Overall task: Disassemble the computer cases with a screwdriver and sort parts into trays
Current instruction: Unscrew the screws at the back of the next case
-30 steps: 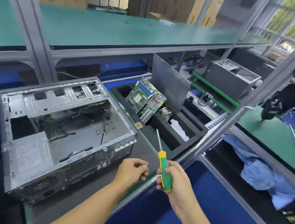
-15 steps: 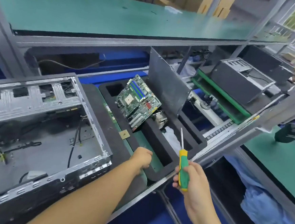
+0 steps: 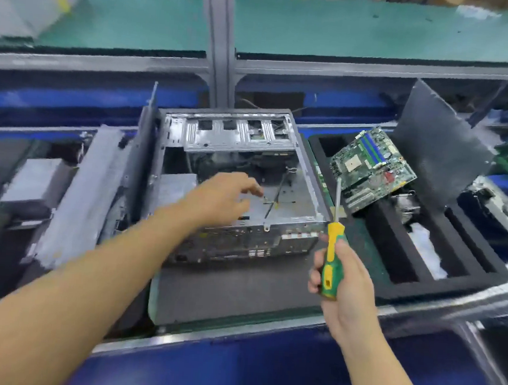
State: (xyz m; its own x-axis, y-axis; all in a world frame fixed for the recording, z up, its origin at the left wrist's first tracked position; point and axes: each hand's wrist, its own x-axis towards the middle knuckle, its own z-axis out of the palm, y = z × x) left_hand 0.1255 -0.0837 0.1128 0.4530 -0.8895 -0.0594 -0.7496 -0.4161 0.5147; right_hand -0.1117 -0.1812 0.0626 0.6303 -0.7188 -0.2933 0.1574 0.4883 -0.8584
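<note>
Computer case: lay open-topped on the counter, near its middle, just left of the black foam tray.

Left grip: hung over the case's open interior, fingers loose and spread, holding nothing; slightly blurred.

Right grip: hovered before the case's near right corner, wrapped round the yellow-and-green handle of the screwdriver, shaft pointing up and away.

Motherboard: leaned tilted across the tray's far compartments.

Grey panel: stood propped behind the tray.

White material: lay in a middle tray slot.
</note>
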